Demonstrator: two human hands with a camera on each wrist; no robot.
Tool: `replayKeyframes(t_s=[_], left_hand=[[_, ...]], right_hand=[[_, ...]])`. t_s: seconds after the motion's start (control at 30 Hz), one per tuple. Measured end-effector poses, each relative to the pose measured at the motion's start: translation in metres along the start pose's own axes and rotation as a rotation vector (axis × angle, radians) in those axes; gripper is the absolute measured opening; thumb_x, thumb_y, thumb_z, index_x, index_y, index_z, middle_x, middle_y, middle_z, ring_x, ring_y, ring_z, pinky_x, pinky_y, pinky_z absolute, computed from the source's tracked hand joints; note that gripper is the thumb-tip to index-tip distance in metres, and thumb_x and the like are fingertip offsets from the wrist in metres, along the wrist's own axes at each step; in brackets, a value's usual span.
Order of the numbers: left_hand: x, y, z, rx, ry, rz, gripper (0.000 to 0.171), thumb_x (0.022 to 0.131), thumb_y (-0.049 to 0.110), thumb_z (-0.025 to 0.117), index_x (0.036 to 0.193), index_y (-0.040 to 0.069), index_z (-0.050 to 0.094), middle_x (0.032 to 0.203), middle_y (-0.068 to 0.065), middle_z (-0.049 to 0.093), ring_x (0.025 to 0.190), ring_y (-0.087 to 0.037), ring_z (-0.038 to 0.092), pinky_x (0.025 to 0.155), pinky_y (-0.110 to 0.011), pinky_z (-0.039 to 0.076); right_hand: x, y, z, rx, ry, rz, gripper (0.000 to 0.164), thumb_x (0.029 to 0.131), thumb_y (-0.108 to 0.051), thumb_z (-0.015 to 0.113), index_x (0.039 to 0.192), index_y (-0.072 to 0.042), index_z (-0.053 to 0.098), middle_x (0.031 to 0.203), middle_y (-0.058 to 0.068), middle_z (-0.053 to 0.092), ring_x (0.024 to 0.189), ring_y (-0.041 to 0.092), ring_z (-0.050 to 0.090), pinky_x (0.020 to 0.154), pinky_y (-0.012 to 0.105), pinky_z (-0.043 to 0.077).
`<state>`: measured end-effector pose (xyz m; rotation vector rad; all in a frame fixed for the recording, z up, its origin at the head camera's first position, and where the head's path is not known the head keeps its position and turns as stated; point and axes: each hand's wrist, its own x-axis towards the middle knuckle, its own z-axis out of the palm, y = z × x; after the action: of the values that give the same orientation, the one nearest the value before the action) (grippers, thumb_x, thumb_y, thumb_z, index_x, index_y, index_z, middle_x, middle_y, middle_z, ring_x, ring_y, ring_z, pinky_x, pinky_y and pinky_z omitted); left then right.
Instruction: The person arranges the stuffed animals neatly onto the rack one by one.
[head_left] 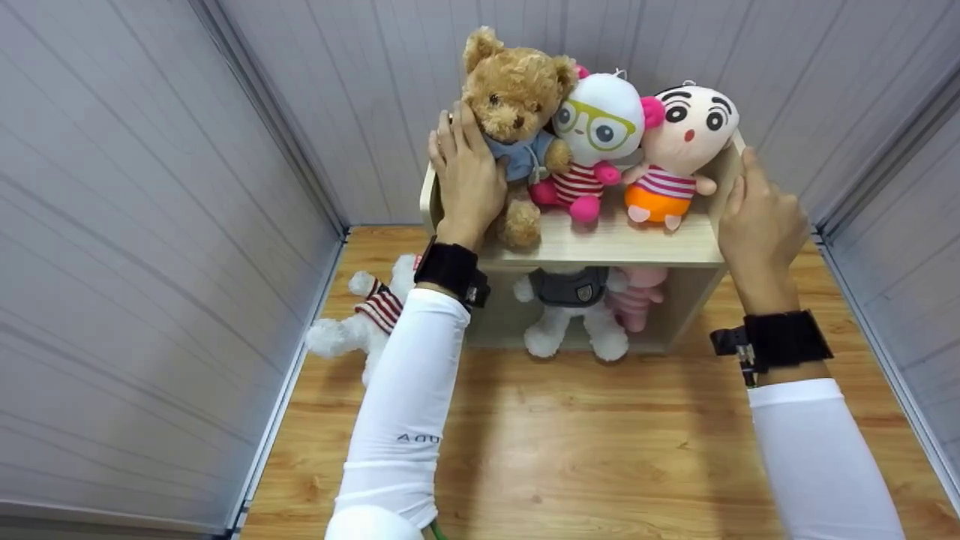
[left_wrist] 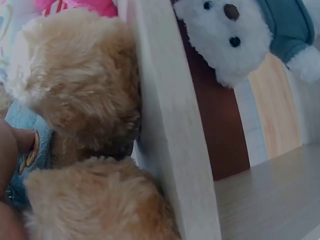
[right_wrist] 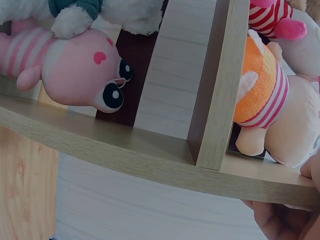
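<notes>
A brown teddy bear in a blue hoodie sits at the left end of the top of a small wooden shelf. My left hand holds the bear's side by the shelf's left panel, its thumb at the hoodie; the bear hides part of this grip. With my right hand I grip the right side panel, fingers curled outside. Beside the bear sit a plush doll with yellow glasses and a plush doll in orange shorts, the latter nearest my right hand.
Under the top board, a white plush in a dark sweater and a pink plush sit in the lower compartment. A white plush in a striped top lies on the floor, left of the shelf. Grey panel walls stand around.
</notes>
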<state>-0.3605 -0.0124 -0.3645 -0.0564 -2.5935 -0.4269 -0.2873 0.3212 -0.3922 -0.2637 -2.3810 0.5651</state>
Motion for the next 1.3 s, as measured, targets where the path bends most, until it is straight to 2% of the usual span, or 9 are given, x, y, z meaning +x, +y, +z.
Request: replayKeyframes(t_s=[0.2,0.43,0.63,0.8,0.9,1.13,1.3], left_hand=[[0.001,-0.003,0.001,0.048,0.009,0.016,0.093,0.097,0.042,0.065,0.161,0.002,0.011,0.169,-0.016,0.020,0.157,-0.034,0.017,0.127,-0.050,0.011],[-0.002,-0.007,-0.006,-0.001,-0.002,0.032,0.093,0.095,0.038,0.063,0.163,0.008,0.007,0.170,-0.022,0.011,0.158,-0.039,0.008,0.128,-0.052,0.006],[-0.008,-0.007,-0.006,-0.020,0.037,0.013,0.093,0.093,0.040,0.066,0.163,0.016,0.009,0.170,-0.022,0.008,0.159,-0.038,0.002,0.128,-0.052,0.004],[-0.015,-0.006,-0.006,-0.027,0.090,0.013,0.090,0.092,0.039,0.067,0.162,0.019,0.015,0.170,-0.021,0.007,0.160,-0.037,0.002,0.129,-0.051,0.001],[-0.018,-0.005,-0.010,-0.050,0.095,0.021,0.086,0.092,0.037,0.068,0.161,0.019,0.019,0.171,-0.021,0.007,0.160,-0.037,0.002,0.129,-0.050,0.000],[-0.024,-0.004,-0.029,-0.111,0.120,0.042,0.075,0.093,0.036,0.068,0.156,0.017,0.033,0.169,-0.018,0.019,0.158,-0.034,0.014,0.129,-0.048,0.007],[-0.030,-0.007,-0.049,-0.248,0.147,0.073,0.065,0.094,0.030,0.067,0.151,0.013,0.042,0.161,-0.013,0.040,0.152,-0.029,0.032,0.128,-0.043,0.011]], right_hand=[[-0.002,-0.003,-0.003,-0.018,-0.004,0.009,0.045,0.107,-0.033,0.042,0.149,-0.021,0.053,0.088,0.035,0.066,0.070,0.054,0.058,0.059,0.059,0.039],[-0.003,-0.006,-0.003,-0.031,0.007,0.022,0.044,0.107,-0.032,0.044,0.149,-0.022,0.054,0.086,0.033,0.065,0.071,0.053,0.058,0.059,0.059,0.039],[-0.004,-0.006,-0.002,-0.033,0.013,0.023,0.044,0.107,-0.032,0.043,0.149,-0.022,0.054,0.085,0.033,0.065,0.070,0.053,0.058,0.059,0.059,0.039],[-0.003,-0.003,0.003,-0.011,0.043,0.003,0.044,0.107,-0.031,0.044,0.147,-0.021,0.056,0.088,0.034,0.066,0.072,0.055,0.059,0.059,0.061,0.039],[-0.004,-0.003,0.003,0.000,0.051,0.001,0.043,0.106,-0.030,0.044,0.146,-0.020,0.057,0.092,0.034,0.068,0.076,0.058,0.061,0.061,0.063,0.042],[-0.004,-0.003,0.003,-0.001,0.042,0.004,0.043,0.107,-0.030,0.043,0.147,-0.020,0.056,0.093,0.035,0.068,0.076,0.058,0.061,0.062,0.064,0.042],[-0.003,-0.003,0.002,-0.008,0.037,0.002,0.044,0.107,-0.031,0.043,0.147,-0.021,0.055,0.089,0.034,0.067,0.073,0.056,0.060,0.060,0.062,0.042]])
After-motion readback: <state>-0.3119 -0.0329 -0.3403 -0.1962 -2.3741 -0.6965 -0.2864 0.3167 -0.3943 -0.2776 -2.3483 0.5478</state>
